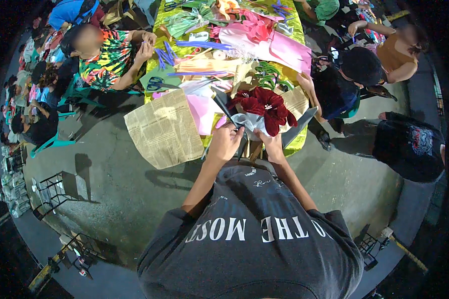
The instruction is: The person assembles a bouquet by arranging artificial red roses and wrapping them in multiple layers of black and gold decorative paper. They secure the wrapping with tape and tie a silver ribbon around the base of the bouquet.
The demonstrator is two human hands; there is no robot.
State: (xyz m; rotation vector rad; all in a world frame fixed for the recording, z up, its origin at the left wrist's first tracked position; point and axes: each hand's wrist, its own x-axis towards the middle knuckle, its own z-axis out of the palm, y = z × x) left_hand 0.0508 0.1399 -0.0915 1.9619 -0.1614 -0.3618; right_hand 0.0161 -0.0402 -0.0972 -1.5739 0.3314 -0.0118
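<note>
Dark red, fuzzy petals: that's the flower bunch (264,107), just beyond the person's hands, over the near edge of the tabletop (298,141). Key relation, imo: blooms point away from the chest & lean a bit R; long axis seems to run back toward the torso, tho the lower stems are hidden, so can't tell exactly. R hand (270,143) is nearer the blooms, right under the biggest one; L hand (226,141) is off to the L side of the white wrap (248,122). L fingers pinch the wrap's edge; R hand grips it from the near side, thumb up, other fingers mostly out of sight. Dark grey paper (301,126) fans out behind, toward the near R corner.

Surface: shiny yellow cover, v. crowded. Newsprint sheet (163,130) overhangs the near L corner; scissors (159,84) nr the L edge, pink sheet (290,53) along the R edge, green curled pieces (268,75) btwn it & the blooms.

Room: grey concrete floor (119,199), ppl seated both sides, e.g. one in a bright patterned shirt (105,60) at L; someone in black (406,147) stands off R.
</note>
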